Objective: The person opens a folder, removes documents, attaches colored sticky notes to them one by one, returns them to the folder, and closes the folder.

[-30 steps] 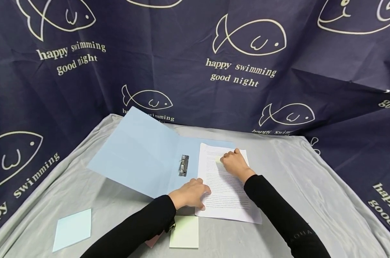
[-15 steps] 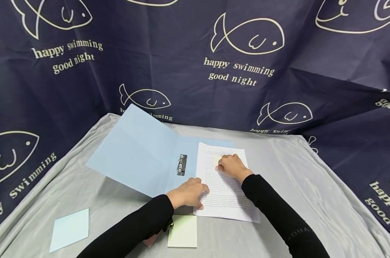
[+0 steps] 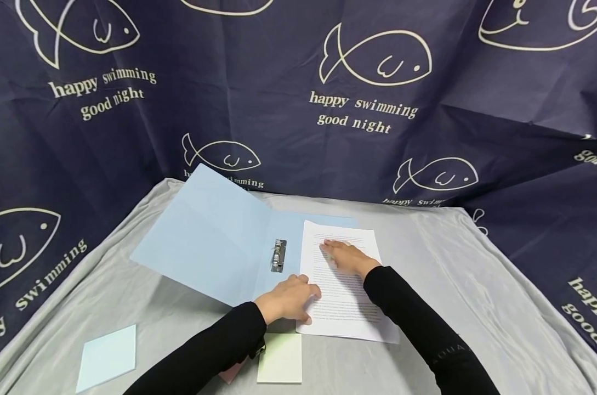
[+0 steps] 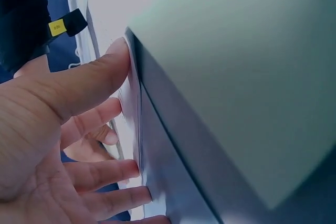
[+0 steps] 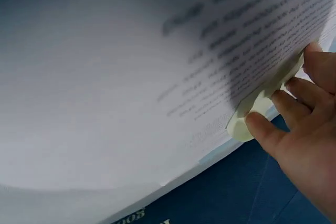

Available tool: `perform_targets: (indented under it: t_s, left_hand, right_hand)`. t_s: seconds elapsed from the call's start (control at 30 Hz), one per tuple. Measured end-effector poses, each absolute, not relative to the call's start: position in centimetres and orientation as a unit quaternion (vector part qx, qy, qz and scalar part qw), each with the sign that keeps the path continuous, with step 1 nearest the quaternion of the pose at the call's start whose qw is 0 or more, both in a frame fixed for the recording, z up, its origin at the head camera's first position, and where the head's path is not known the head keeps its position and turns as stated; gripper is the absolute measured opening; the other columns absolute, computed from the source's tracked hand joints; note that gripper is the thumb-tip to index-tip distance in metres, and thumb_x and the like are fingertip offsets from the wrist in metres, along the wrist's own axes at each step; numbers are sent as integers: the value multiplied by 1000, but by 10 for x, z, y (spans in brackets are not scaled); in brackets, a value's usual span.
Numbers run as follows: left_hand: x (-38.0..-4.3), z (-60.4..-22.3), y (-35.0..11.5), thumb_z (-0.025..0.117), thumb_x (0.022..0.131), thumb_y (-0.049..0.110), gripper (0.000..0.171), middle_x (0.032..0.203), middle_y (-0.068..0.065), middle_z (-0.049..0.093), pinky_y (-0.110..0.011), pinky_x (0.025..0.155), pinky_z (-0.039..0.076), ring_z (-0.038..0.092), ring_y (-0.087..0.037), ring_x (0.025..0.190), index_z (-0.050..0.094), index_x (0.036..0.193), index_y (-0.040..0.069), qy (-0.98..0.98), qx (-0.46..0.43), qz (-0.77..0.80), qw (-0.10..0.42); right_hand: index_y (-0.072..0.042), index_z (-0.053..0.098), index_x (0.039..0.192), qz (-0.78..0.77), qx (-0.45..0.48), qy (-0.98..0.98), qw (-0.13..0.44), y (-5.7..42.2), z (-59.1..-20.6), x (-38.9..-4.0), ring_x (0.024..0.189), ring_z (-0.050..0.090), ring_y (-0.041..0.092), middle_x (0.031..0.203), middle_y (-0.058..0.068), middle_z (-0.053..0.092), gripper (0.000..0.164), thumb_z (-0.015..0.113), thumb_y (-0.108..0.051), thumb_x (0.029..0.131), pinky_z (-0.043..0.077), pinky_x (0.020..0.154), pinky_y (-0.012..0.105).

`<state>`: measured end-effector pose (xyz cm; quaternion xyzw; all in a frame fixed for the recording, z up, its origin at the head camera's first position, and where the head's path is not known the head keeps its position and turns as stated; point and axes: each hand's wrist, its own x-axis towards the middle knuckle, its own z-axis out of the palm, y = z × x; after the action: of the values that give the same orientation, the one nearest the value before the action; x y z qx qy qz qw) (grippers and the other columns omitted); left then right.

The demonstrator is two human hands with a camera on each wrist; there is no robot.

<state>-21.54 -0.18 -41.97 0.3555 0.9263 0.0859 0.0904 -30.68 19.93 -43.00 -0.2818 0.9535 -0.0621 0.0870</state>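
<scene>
Printed paper sheets (image 3: 337,318) lie on the right side of an opened light blue folder (image 3: 214,230) in the head view. My right hand (image 3: 346,258) lies on the upper part of the top page. In the right wrist view its extended fingertips (image 5: 262,129) press a pale yellow sticky note (image 5: 241,128) against the text; the hand covers most of the note in the head view. My left hand (image 3: 288,299) rests at the sheets' lower left edge, fingers spread. Its thumb (image 4: 105,72) touches the paper edge in the left wrist view.
The folder's metal clip (image 3: 279,256) stands left of the sheets. Near the front lie a pale yellow sticky pad (image 3: 280,362), a partly hidden red pad (image 3: 231,373) and a light blue pad (image 3: 107,357). A dark printed curtain (image 3: 278,99) hangs behind the grey cloth (image 3: 476,274).
The right hand's curled fingers, which held the sticky note, have straightened and now lie over it on the page. That hand shifted slightly left; the left hand stays in place.
</scene>
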Motion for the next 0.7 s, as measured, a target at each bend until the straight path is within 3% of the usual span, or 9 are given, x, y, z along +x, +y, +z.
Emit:
perform_targets:
  t_s: [0.17,0.3,0.53,0.7]
  left_hand:
    - [-216,-421,-2,83,65,40,68,101,-1,50,-35,62,45,49,-20,89,58,126,24,932,346,58,87]
    - [-215,-419,-1,82,65,42,67,98,0,47,-34,61,44,47,-18,86,59,126,25,935,339,47,90]
    - [-214,-417,0,84,64,40,67,94,1,45,-33,60,42,45,-17,83,60,124,24,935,337,58,94]
    - [-214,-416,0,84,63,39,66,91,0,44,-32,58,41,44,-17,80,61,122,23,935,336,63,89]
  right_hand:
    - [1,37,140,-68,-292,948,105,200,-428,-308,133,28,30,144,18,33,49,49,-1,93,21,106,42]
    - [2,37,140,-77,-288,948,108,202,-428,-307,134,27,29,145,17,33,48,47,-1,94,20,107,41]
    - [2,39,139,-73,-262,958,91,200,-429,-308,131,32,29,142,16,37,50,51,-2,91,22,106,40]
    - [-1,40,139,-63,-206,972,91,200,-428,-307,129,35,30,142,14,39,52,58,-11,92,28,103,42]
